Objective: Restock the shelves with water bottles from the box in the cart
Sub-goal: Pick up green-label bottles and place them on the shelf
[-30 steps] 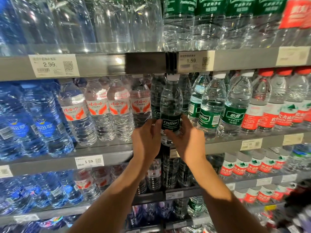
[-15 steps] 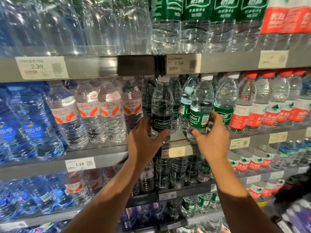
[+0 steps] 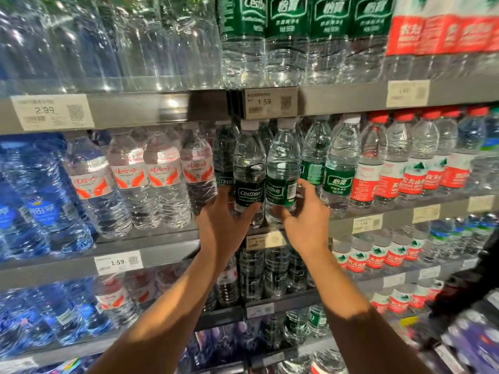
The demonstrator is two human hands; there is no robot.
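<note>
I see two Cestbon bottles [image 3: 249, 182] touching side by side at the middle shelf [image 3: 151, 240]'s front edge, other bottles behind.

The top-shelf bottles [image 3: 286, 36] are cut off by the upper edge, caps out of view. The small print on the price tag [image 3: 52, 112] is too blurred to read. The left hand [image 3: 224, 225] hides the base of the dark-labelled bottle [image 3: 249, 171]. A dark shape [image 3: 469, 287] at the right edge is too blurred to identify.
</note>
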